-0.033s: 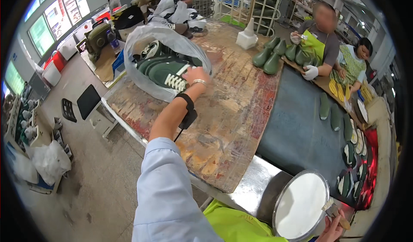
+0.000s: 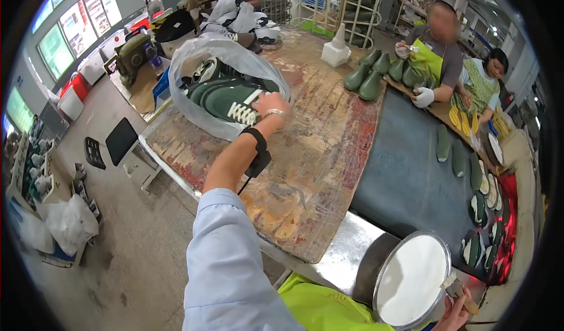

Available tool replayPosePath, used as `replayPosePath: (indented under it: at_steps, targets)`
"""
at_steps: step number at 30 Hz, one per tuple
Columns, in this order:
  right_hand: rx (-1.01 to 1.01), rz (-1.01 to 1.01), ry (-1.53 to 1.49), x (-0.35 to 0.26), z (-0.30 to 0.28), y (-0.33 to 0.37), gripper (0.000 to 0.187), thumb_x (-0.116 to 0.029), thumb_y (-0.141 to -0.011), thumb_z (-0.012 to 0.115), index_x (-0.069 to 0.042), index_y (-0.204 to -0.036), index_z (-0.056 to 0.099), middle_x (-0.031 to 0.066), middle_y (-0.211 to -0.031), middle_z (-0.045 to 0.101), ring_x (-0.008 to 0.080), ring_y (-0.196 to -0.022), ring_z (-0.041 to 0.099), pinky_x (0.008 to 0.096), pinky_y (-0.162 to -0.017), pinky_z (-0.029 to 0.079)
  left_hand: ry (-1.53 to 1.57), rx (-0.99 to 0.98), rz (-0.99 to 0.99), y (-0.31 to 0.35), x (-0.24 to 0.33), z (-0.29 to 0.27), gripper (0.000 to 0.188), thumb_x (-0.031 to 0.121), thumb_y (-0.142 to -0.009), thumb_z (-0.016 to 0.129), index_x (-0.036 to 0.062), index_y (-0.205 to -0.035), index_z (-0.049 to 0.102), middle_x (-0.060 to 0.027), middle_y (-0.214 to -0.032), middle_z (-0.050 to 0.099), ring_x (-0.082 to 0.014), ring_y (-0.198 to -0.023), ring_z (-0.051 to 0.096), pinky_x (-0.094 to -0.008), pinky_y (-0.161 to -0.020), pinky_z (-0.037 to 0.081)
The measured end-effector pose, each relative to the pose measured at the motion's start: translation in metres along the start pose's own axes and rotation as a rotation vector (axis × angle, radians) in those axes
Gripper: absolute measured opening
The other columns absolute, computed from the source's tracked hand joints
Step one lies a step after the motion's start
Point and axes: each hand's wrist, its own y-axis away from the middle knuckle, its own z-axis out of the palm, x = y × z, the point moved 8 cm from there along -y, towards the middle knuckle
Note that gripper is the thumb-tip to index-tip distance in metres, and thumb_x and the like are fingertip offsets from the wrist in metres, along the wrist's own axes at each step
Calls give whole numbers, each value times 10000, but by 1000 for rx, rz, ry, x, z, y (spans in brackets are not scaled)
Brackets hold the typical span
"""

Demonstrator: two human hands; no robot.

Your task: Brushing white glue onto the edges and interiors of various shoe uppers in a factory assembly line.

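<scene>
My left hand (image 2: pixel 273 103) reaches to the right side of a clear plastic bag (image 2: pixel 226 52) of shoes. Its fingers are closed on a dark green sneaker (image 2: pixel 220 97) with white laces, which lies at the top of the bag; the fingertips are partly hidden. At the lower right, my right hand (image 2: pixel 452 316) grips a flat paintbrush (image 2: pixel 460 294) with a wooden handle. The bristles are at the right rim of a metal pot (image 2: pixel 383 272) full of white liquid. The picture's lower edge cuts off part of this hand.
A stained worktable (image 2: pixel 311 154) bears a white squeeze bottle (image 2: pixel 336 50) and several green shoe lasts (image 2: pixel 370 78). Beside it, a dark conveyor belt (image 2: pixel 399 178) carries shoe parts (image 2: pixel 477 207) toward a red-lit opening. Two people (image 2: pixel 440 43) work across it. A stool (image 2: pixel 120 141) stands left.
</scene>
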Motion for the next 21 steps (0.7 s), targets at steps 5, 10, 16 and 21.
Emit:
replayPosePath:
  at_steps: [5,10,16,21]
  targets:
    - [92,89,-45,31,-28,2,431,-197,-913,547,169,-1131,482,250,-1048,572,300,-933,590,376,-793,524,149,-197,-37,36,60,21,295,287,-782,597,84,-981,675,-150,-1091,629,-305,-1095,552,-517,-866,423]
    - [56,159,-157,74,-48,-11,322,-212,-951,490,6,-1185,516,85,-1123,573,122,-993,566,217,-768,478,166,-377,263,102,142,38,304,264,-793,569,48,-986,663,-204,-1033,634,-377,-966,606,-440,-815,483]
    - [114,170,-155,71,-49,-20,321,-195,-941,510,43,-1155,524,114,-1085,587,102,-909,597,200,-719,502,1096,-717,578,159,176,25,449,280,-900,553,-34,-1216,498,-143,-1074,623,-183,-967,587,-303,-858,448]
    - [148,170,-174,84,-56,-31,317,-198,-940,512,36,-1153,530,108,-1086,590,106,-894,599,196,-713,508,310,-107,901,151,134,16,814,458,-744,669,-50,-1309,376,-214,-1302,439,-348,-1243,376,-404,-1039,275]
